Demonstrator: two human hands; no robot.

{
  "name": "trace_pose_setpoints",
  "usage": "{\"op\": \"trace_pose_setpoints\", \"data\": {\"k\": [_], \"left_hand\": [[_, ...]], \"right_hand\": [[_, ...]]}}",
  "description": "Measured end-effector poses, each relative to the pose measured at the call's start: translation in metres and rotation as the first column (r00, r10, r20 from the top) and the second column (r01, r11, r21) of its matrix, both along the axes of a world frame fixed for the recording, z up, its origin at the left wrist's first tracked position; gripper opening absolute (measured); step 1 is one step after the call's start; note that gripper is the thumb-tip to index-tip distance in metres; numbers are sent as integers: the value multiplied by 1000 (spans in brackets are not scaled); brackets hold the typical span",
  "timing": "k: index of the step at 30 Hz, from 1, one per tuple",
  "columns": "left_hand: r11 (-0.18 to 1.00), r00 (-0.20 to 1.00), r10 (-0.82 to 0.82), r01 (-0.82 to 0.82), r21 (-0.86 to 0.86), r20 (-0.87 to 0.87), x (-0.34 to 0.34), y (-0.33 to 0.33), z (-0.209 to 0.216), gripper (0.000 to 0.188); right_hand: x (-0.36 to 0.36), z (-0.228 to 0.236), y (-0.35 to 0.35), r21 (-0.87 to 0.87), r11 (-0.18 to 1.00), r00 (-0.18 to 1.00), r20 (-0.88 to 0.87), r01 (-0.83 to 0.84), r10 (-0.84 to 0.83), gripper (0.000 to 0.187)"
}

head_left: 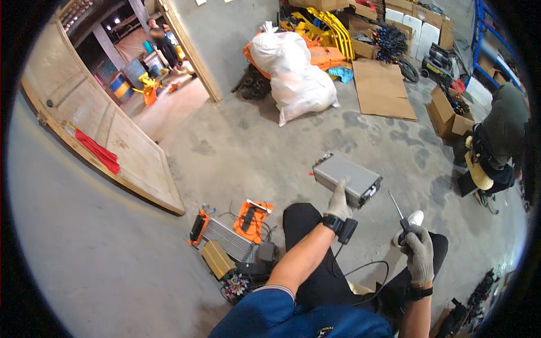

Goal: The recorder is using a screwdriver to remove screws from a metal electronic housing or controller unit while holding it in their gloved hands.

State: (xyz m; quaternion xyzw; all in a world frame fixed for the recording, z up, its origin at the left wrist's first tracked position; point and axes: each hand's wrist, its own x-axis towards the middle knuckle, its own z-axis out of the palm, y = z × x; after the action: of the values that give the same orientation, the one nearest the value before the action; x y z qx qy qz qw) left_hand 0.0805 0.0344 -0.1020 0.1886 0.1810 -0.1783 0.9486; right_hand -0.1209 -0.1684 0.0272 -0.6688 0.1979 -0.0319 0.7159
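A silver-grey rectangular metal case (348, 172) with dark fittings on its right end is in front of me. My left hand (339, 204), in a pale knit glove, grips its near edge, with a finger or thumb against the top face; the other fingers are hidden. In my right hand (420, 257), also gloved, is a screwdriver (400, 213). The fingers wrap its dark handle, and its long thin shaft points up and to the left, apart from the case.
Left of my legs lie orange-framed parts (252, 221), a finned metal case (228, 236), a gold case (218, 259) and loose wires. White sacks (301, 79), flat cardboard (384, 90) and an open carton (449, 115) stand farther off. Another person (501, 132) sits at right; one stands beyond the open door (96, 112).
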Motion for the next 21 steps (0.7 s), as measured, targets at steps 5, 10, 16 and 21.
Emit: {"op": "trace_pose_setpoints", "data": {"k": [5, 10, 16, 21], "left_hand": [[1000, 997, 3, -3, 5, -74, 4, 13, 0, 71], [998, 994, 1, 5, 56, -106, -6, 5, 3, 69], [959, 981, 59, -4, 284, -183, -36, -19, 84, 71], [988, 999, -39, 39, 152, -5, -7, 7, 47, 68]], "right_hand": [[11, -12, 1, 152, 988, 999, 1, 31, -32, 27], [-4, -15, -5, 109, 993, 995, -98, 45, -34, 27], [-17, -20, -15, 27, 997, 991, -114, 70, -66, 30], [3, -12, -1, 193, 980, 992, -125, 40, -16, 37]]}}
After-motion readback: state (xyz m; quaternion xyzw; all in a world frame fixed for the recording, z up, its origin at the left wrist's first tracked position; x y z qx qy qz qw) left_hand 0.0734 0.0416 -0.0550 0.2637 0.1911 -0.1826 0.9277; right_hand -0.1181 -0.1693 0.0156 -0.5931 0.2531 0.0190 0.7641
